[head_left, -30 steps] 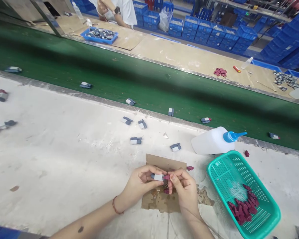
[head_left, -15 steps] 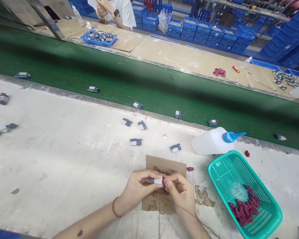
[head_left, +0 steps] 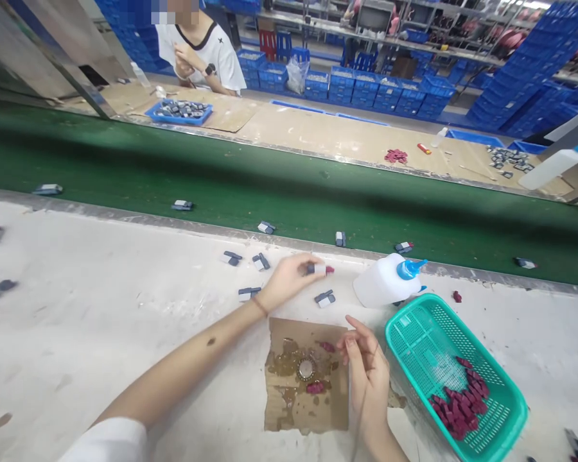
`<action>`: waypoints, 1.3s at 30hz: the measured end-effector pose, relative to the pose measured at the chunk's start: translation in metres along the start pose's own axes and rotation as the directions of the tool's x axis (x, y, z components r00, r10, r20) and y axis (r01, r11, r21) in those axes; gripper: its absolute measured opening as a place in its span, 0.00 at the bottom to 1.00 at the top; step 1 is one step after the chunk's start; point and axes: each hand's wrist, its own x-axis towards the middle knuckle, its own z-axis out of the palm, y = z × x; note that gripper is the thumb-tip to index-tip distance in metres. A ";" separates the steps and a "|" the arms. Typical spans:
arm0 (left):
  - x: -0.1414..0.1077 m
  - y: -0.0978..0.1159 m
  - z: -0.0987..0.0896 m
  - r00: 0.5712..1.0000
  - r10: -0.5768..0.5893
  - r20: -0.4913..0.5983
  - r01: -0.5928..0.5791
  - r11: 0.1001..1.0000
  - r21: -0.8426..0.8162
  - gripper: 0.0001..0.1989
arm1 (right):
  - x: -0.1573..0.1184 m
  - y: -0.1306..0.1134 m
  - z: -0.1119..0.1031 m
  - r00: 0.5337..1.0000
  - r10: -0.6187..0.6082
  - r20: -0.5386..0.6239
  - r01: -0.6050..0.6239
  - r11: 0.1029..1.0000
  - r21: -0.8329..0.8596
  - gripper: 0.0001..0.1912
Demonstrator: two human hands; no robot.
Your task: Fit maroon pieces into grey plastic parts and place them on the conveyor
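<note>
My left hand [head_left: 289, 279] reaches forward and pinches a small grey-and-white toy-like part [head_left: 319, 269] with a maroon tip pointing right. It hovers near the conveyor edge. Nearer to me, my right hand [head_left: 370, 372] is beside the cardboard piece [head_left: 334, 410]; its index finger is stretched out, the others loosely bent, and nothing shows in it. On the glue-stained cardboard lie a round bottle cap [head_left: 306, 368] and maroon pieces [head_left: 315, 387]. Similar grey-and-white parts [head_left: 325, 299] lie around my left hand. A green basket [head_left: 515, 391] holding many maroon pieces stands right of my right hand.
A white bottle with blue nozzle [head_left: 383, 282] stands behind the basket. A green conveyor belt [head_left: 250, 173] crosses ahead, carrying several parts. Beyond it, a person in a white shirt [head_left: 221, 58] is at another bench, with a blue tray of parts [head_left: 180, 120] in front.
My hands have separated. The left has moved forward off the cardboard with the grey-and-white part; the right has let go and moved slightly right. The camera view has tilted up.
</note>
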 end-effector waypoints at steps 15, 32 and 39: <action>0.110 0.012 0.051 0.886 0.330 0.327 -0.443 0.809 0.385 0.17 | 0.000 0.008 -0.011 0.986 0.004 0.167 0.027 0.982 -0.186 0.18; 0.061 -0.054 -0.062 0.965 0.122 0.234 -0.255 0.664 0.703 0.20 | -0.005 -0.037 -0.045 0.886 -0.343 0.312 0.453 0.784 -0.425 0.13; 0.040 -0.019 -0.055 0.994 0.035 0.104 -0.091 0.793 0.602 0.18 | -0.025 -0.034 -0.091 0.953 -0.288 0.092 0.282 0.739 -0.612 0.12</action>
